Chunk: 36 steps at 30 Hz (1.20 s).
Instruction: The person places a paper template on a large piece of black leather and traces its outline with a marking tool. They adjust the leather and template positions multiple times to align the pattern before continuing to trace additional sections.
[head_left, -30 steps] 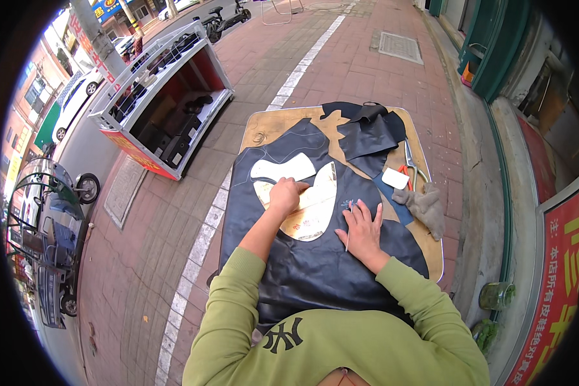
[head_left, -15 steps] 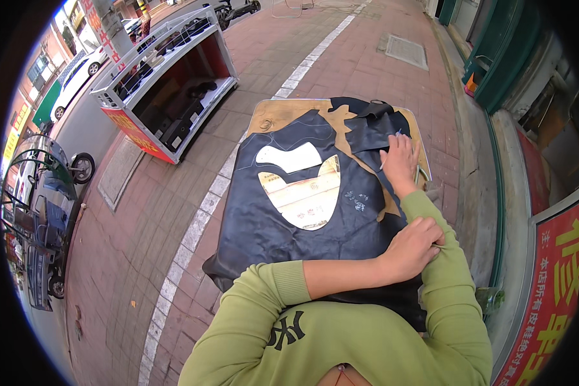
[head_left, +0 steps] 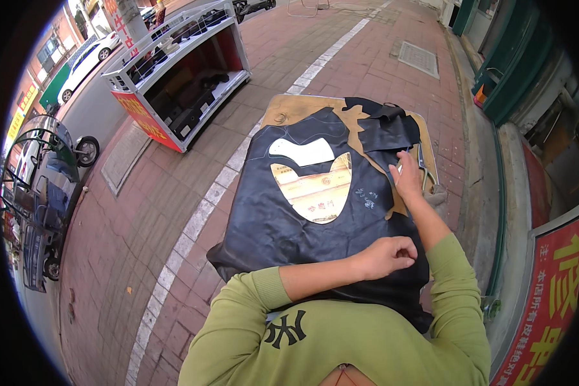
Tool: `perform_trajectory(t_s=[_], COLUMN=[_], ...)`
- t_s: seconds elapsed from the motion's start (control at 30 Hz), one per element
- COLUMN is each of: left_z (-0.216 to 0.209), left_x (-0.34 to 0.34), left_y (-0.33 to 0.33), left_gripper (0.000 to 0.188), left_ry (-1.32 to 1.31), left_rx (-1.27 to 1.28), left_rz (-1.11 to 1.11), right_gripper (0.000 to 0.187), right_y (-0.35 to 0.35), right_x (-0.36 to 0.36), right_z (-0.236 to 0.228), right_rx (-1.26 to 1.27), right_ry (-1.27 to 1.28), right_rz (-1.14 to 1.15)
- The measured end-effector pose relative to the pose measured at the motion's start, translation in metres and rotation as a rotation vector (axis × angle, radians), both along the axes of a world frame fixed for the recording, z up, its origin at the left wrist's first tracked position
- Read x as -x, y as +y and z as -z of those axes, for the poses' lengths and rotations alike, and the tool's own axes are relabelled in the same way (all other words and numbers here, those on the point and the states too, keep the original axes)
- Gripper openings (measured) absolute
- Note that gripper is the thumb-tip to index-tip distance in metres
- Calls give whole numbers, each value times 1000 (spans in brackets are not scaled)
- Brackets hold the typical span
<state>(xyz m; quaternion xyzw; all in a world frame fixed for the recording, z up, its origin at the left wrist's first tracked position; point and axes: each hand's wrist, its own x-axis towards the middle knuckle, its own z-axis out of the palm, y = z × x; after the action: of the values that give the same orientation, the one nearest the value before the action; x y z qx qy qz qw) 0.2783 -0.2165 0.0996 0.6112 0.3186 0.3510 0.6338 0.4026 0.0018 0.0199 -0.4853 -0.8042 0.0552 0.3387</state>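
**Two flat shapes on a big black leather sheet**

A big black leather sheet [head_left: 264, 206] covers most of the wooden worktop [head_left: 296, 105] and hangs down over the near left corner. Bare wood shows at the far left corner. Two flat shapes lie on the leather. The white template [head_left: 302, 152] is nearer the far edge, with two dips in its sides. Just below it is the patterned card template [head_left: 318, 190], with two points at the top and a round bottom. Thin pale lines curve over the leather near the far left corner, and little pale marks sit to the right of the card.

The left hand [head_left: 390, 256] is curled into a loose fist above the leather, toward the near right corner. I cannot tell if anything is inside it.

The right hand [head_left: 406, 177] reaches along the right edge. Its fingers are bent, and a thin pale stick [head_left: 400, 168] seems to be pinched in them. Just past its fingertips, black leather scraps [head_left: 389, 132] lie in the far right corner. Beside this hand are scissors [head_left: 426, 172], partly hidden, and a grey cloth [head_left: 439, 198] at the right edge.
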Motion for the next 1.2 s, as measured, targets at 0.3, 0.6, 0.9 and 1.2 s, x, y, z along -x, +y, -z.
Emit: perform_trajectory(t_s=[0.3,0.6,0.9,1.2], left_z=[113,155,122,113], left_x=[185,223,224,209], left_y=[41,79,90,90], left_gripper=[40,41,32,35], left_ry=[426,191,868,1311], left_rx=[151,271,61,-32], left_rz=[-1262,-1302,-1078,-1018], right_gripper=[77,76,71,55], right_y=[-97,-91,-80,-75], right_x=[81,89,93,98], right_z=[21,38,42,41], right_rx=[267,226,206,91], right_ry=[-215,-216,-199,-143], right_rz=[-327,-290,-307,-296])
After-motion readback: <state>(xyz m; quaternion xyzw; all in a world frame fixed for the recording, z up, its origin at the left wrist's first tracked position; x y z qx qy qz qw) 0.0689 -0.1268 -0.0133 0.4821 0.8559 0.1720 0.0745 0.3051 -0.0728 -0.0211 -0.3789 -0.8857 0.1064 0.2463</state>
